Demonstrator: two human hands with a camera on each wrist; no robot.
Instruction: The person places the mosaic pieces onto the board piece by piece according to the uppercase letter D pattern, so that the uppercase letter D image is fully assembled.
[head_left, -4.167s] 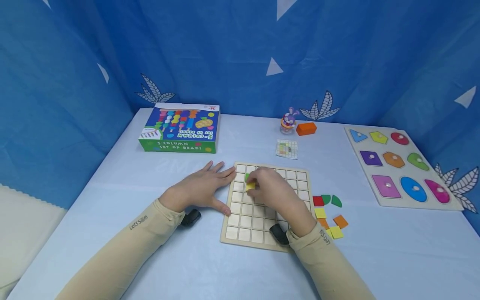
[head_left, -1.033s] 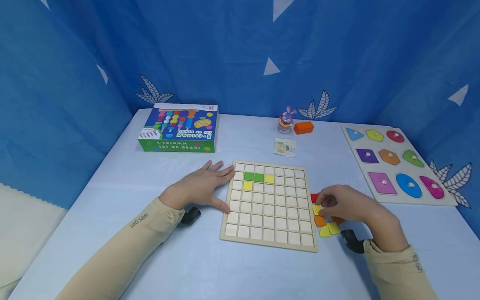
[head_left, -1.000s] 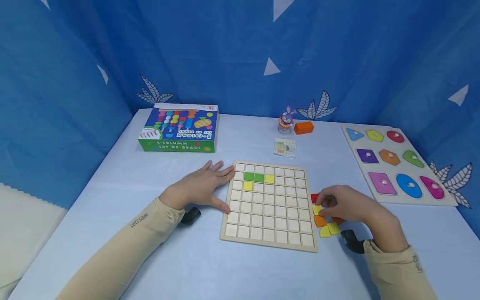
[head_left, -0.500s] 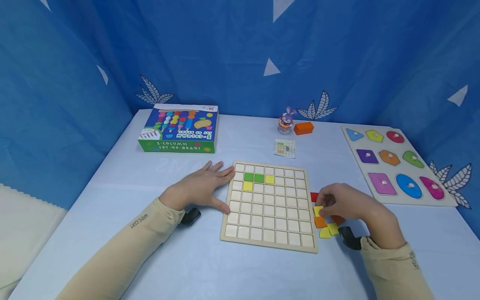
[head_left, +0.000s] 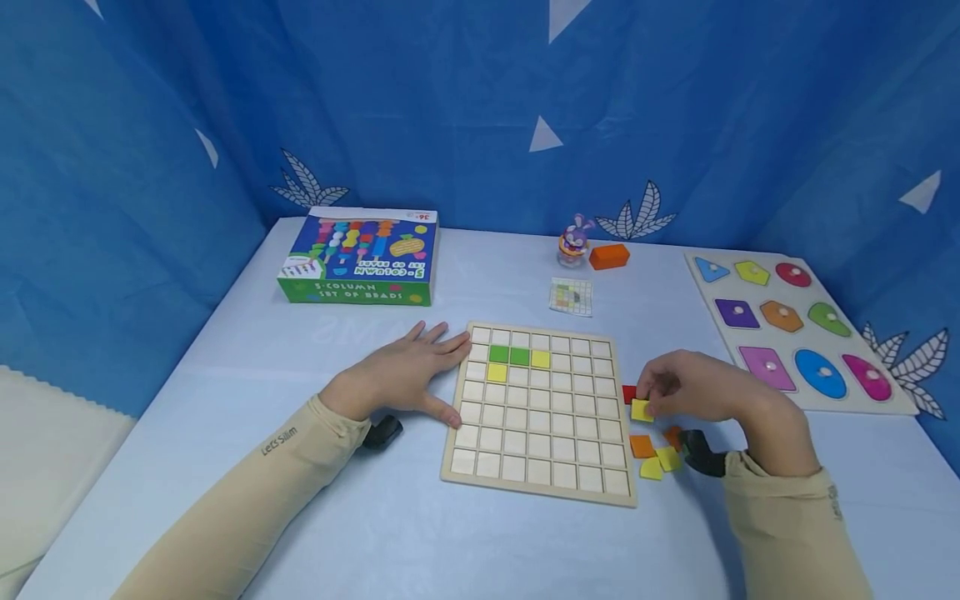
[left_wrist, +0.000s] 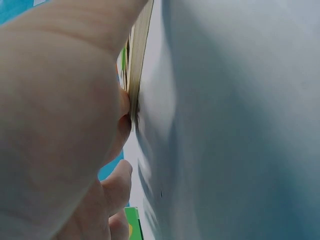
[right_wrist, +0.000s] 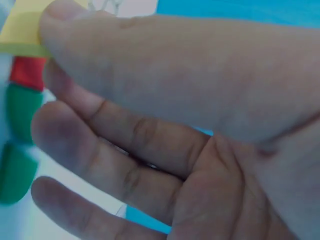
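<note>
My left hand point(head_left: 401, 372) lies spread at the left edge of a wooden grid board point(head_left: 550, 492), its fingertips and thumb touching the rim. Beyond the board's right edge, my right hand point(head_left: 701, 387) pinches a yellow square tile point(head_left: 641, 410) between thumb and fingers; the right wrist view shows the thumb on the yellow tile point(right_wrist: 20, 27). Two green tiles point(head_left: 508, 356) and a yellow tile point(head_left: 540, 359) sit in one row of the board, with another yellow tile point(head_left: 497, 372) below the left green one. A red tile point(head_left: 628, 393) lies partly behind the right hand.
Orange tiles point(head_left: 642, 447) and yellow pieces point(head_left: 651, 470) lie right of the board. Green curved pieces point(right_wrist: 24, 112) show in the right wrist view. Behind are a pattern card point(head_left: 572, 297), a bunny figure point(head_left: 573, 242), an orange block point(head_left: 609, 257), a bead box point(head_left: 357, 256) and a shape puzzle point(head_left: 802, 329).
Two more tiles, one green and one yellow, now sit in the board's upper row. My right hand went from the board to the loose pieces and has raised a yellow tile off the pile.
</note>
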